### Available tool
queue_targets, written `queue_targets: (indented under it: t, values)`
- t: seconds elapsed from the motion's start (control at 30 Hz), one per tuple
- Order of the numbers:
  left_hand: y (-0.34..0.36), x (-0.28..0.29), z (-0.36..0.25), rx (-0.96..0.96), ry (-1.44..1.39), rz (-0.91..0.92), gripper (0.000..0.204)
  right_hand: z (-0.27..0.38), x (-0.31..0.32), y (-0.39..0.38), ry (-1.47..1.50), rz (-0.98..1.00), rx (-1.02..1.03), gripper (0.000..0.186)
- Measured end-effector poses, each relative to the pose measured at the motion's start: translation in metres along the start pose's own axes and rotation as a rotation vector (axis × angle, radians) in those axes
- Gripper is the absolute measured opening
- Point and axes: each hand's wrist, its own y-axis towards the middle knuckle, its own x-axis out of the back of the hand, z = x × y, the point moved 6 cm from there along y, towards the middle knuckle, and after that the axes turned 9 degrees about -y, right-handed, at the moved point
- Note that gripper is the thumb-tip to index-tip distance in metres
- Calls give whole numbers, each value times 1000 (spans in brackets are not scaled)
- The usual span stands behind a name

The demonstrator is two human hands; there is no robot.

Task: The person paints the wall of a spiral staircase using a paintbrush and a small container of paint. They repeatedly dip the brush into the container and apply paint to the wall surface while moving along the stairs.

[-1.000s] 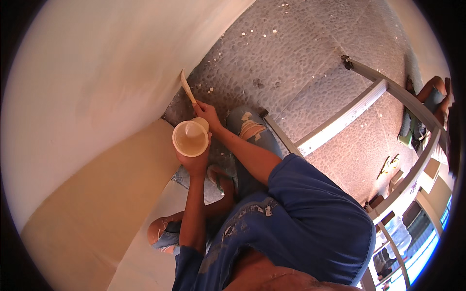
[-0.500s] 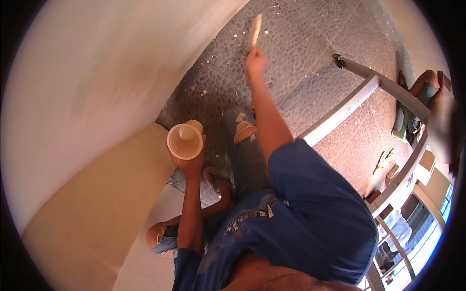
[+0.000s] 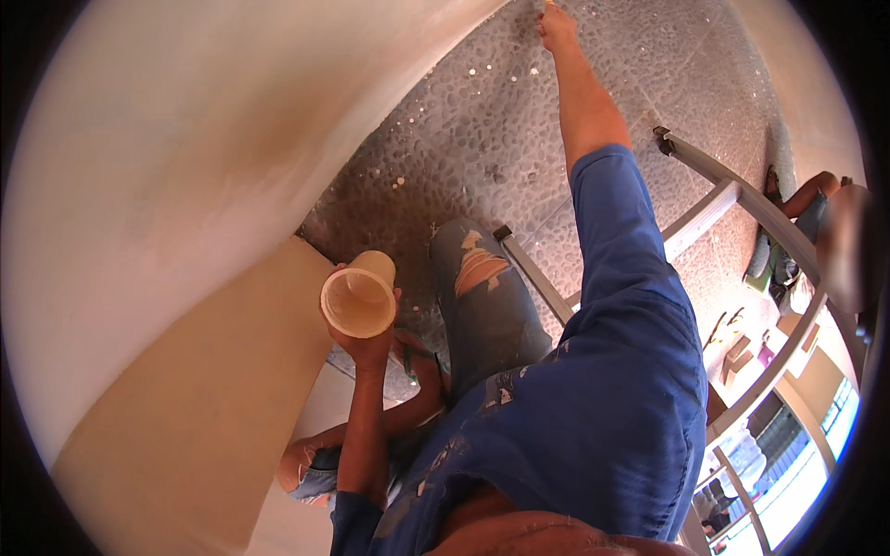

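A cream cylindrical container (image 3: pixel 357 303) with a pale interior is gripped in my left hand (image 3: pixel 364 345), low beside my ripped-jeans knee. My right hand (image 3: pixel 556 26) is stretched far out to the top of the view, closed on a pale flat tool (image 3: pixel 549 5), most of which is cut off or hidden. It is over the pebbled floor (image 3: pixel 445 120), near where the curving plastered wall (image 3: pixel 167 157) meets it. A beige lower wall section (image 3: pixel 185 389) stands at my left, close to the container.
A wooden ladder-like frame (image 3: pixel 695 222) lies to my right, its rails crossing the floor. Beyond it another person (image 3: pixel 807 208) in jeans sits against the far wall, with sandals (image 3: pixel 718 329) and boxes (image 3: pixel 737 357) below. More framing (image 3: pixel 732 482) is at lower right.
My right hand has swung up and away from beside the container, along the floor's far side, with the tool. My left hand and container have shifted only slightly.
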Motion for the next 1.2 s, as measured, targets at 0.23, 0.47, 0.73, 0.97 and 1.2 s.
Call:
queue_targets:
  t: [0.23,0.47,0.73,0.97,1.2]
  values:
    - [6,-3,1,-4,-82,-9,89,-18,-24,-81,-263,-69,380,39]
    - [3,-5,-22,-62,-68,31,89,-68,-63,-310,-313,67,314,37]
    - [-12,9,-24,-54,-113,2,91,-116,-105,-490,-122,368,106,28]
    - [-17,26,-19,-84,-50,-25,94,-142,-117,-562,-152,512,-8,34]
    - [-13,31,-25,-119,-53,-30,90,-168,-117,-614,-161,817,-50,36]
